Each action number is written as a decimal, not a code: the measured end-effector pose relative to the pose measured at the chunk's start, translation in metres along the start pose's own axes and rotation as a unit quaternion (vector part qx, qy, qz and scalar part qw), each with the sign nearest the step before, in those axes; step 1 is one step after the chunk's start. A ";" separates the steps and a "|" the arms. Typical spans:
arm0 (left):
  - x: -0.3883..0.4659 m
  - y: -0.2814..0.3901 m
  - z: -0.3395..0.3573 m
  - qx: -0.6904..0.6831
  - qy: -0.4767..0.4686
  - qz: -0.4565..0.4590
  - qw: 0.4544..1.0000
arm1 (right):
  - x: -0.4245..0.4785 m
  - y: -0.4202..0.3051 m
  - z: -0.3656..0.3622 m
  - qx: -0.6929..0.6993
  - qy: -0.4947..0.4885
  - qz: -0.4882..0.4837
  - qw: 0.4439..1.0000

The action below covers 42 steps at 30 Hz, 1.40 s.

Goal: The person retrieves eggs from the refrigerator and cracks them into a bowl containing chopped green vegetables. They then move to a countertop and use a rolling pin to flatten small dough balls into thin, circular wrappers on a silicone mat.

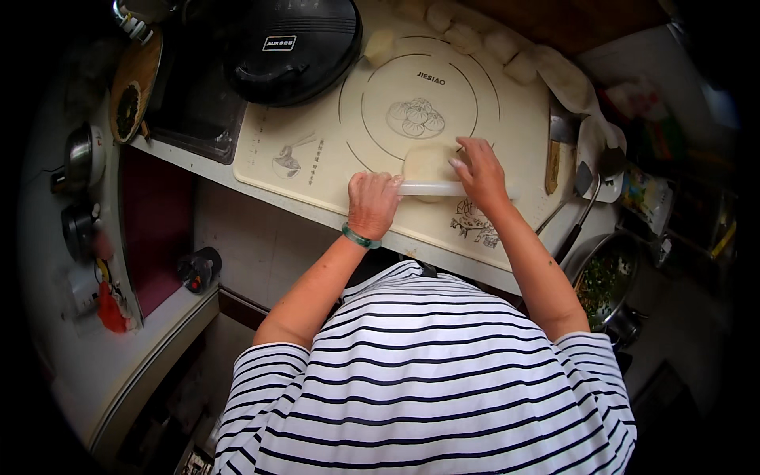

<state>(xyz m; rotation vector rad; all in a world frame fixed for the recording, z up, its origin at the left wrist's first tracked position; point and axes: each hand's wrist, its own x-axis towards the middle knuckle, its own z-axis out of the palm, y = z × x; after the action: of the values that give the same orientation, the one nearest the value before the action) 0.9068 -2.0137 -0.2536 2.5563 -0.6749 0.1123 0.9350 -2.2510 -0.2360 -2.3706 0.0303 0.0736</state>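
Note:
A flattened piece of dough [426, 160] lies on the cream pastry mat [320, 124] in front of me. Across its near part rests a white rolling pin [432, 189]. My left hand [374, 196], with a green bangle at the wrist, is closed around the pin's left end. Over the pin's right part is my right hand [482, 169], its thumb and fingers apart at the dough's right edge. Whether those fingertips touch the dough is unclear. Flour whitens the left knuckles.
A closed black electric baking pan [297, 56] stands at the back left. Several dough pieces [464, 38] line the mat's far edge; another lump [379, 47] sits beside the pan. On the right are a wooden-handled cleaver [553, 166], a spatula [584, 178] and a pot of chopped greens [599, 282].

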 end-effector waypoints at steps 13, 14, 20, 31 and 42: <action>-0.022 0.000 -0.005 0.021 -0.057 -0.050 0.997 | -0.057 0.020 0.014 -0.200 0.054 -0.007 0.978; -0.017 0.002 -0.003 0.031 -0.066 -0.062 0.995 | -0.060 0.020 0.015 -0.246 0.057 -0.032 0.967; 0.063 -0.025 0.013 0.137 -0.058 -0.076 0.986 | 0.025 0.038 0.014 -0.237 0.119 -0.038 0.964; 0.070 -0.032 0.013 0.084 -0.054 -0.022 0.995 | 0.025 0.051 0.009 -0.268 0.158 -0.063 0.948; 0.027 -0.014 0.015 0.077 -0.066 -0.021 0.995 | -0.042 0.037 0.016 -0.276 0.085 0.002 0.957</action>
<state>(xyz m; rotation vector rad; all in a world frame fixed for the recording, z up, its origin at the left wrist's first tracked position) 0.9363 -2.0225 -0.2674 2.7430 -0.6844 -0.0216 0.8904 -2.2666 -0.2701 -2.9313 0.1090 -0.1381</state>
